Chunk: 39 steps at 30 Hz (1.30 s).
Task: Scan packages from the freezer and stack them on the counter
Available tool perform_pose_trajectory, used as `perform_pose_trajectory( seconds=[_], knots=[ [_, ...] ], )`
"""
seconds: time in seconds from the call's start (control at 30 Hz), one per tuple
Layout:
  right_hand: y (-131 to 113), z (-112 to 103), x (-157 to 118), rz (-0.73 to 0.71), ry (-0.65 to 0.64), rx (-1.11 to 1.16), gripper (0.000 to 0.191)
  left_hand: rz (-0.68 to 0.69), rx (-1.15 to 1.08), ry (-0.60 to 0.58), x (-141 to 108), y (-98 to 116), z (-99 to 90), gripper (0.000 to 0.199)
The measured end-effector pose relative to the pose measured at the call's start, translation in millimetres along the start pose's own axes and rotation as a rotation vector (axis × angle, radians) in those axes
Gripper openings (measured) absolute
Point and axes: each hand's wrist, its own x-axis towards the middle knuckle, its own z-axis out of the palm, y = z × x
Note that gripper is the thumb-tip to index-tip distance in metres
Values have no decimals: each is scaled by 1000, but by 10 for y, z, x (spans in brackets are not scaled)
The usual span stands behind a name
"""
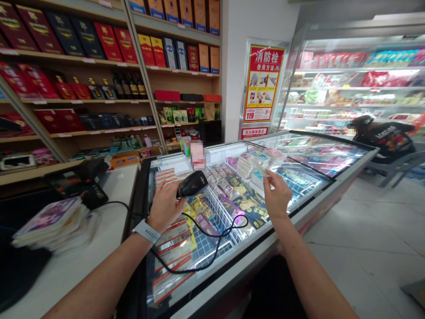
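My left hand (166,204), with a pale watch strap (147,232) on the wrist, is closed round a black barcode scanner (194,183). The scanner's head points away to the right, and its black cable (217,248) loops over the glass top of a chest freezer (212,283). My right hand (278,195) is closed in a pinch on a thin, pale, flat piece (260,167), too blurred to name. Just beyond those fingertips, several small stacks of clear-wrapped packs (245,165) stand on the freezer. Packaged goods (229,188) show in wire baskets under the glass.
A stack of cards or booklets (49,221) lies on the white counter (113,221) at left. Price labels (172,252) lie along the freezer's near end. Boxed bottles fill wooden shelves (83,102) behind. At right, a person in black (387,139) sits before a lit display fridge (352,88).
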Motion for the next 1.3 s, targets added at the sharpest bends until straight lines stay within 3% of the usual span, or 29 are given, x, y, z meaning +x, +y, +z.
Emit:
perform_pose_trajectory(
  seconds=[0.13, 0.3, 0.57, 1.3],
  knots=[
    [263, -153, 31, -237, -21, -237, 26, 5, -3, 0, 7, 3, -5, 42],
    [500, -192, -14, -344, -107, -290, 25, 10, -12, 6, 7, -11, 4, 41],
    [578, -144, -117, -386, -166, -269, 24, 12, 3, -4, -5, -38, 26, 42],
    [477, -164, -118, -378, -157, -301, 24, 6, 10, -5, 12, -4, 0, 43]
  ],
)
